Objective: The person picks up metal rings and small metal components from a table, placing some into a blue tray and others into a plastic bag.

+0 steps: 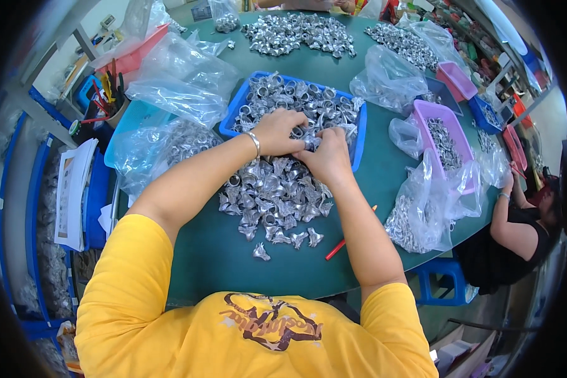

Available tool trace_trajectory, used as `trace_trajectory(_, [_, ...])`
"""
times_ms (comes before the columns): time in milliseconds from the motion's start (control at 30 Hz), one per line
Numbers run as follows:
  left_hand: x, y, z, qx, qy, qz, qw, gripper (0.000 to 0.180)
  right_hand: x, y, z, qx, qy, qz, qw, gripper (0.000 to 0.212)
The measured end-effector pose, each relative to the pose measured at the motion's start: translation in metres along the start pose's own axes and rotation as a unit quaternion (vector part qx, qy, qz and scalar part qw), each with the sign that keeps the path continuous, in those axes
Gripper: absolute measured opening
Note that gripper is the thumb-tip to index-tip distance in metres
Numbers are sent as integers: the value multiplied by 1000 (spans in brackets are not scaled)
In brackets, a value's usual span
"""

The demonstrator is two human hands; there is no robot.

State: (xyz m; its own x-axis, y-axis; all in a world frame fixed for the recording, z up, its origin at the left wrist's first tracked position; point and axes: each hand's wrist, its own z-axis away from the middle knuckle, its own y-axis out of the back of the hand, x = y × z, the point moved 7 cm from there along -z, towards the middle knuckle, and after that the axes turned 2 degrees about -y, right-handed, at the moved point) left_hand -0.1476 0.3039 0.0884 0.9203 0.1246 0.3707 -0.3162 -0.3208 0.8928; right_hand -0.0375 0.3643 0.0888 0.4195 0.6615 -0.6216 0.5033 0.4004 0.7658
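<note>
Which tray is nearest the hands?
The large blue tray heaped with silvery rings: the left hand and right hand are at its near edge. Others, like the lilac tray on the right, sit farther off.

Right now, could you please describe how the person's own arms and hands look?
The yellow sleeves are short, leaving both forearms bare. The left hand wears no glove, and a slim silver-coloured bracelet circles its wrist. The right hand is also ungloved, with no bracelet visible at its wrist.
</note>
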Motion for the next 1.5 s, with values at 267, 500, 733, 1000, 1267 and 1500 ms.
trace_trajectory(267, [39, 29, 48, 165, -164, 156, 960, 26, -27, 0, 45, 179, 279, -154, 931, 18])
trace_trajectory(500, [43, 25, 137, 101, -185, 133, 969, 29, -42, -27, 112, -37, 380, -169, 909, 29])
trace_trajectory(733, [45, 38, 141, -6, -196, 117, 974, 31, -40, 11, 72, 52, 385, -120, 914, 16])
trace_trajectory(1000, [-42, 48, 38, 44, 157, -109, 981, 53, -31, -30, -24, -197, 73, 223, 952, 43])
trace_trajectory(1267, [-52, 29, 8, -200, 167, -157, 953, 67, -41, -36, -27, -209, 21, 232, 950, 47])
trace_trajectory(1500, [-61, 24, 11, -203, 199, -70, 956, 59, -42, -41, -41, -238, -22, 119, 964, 57])
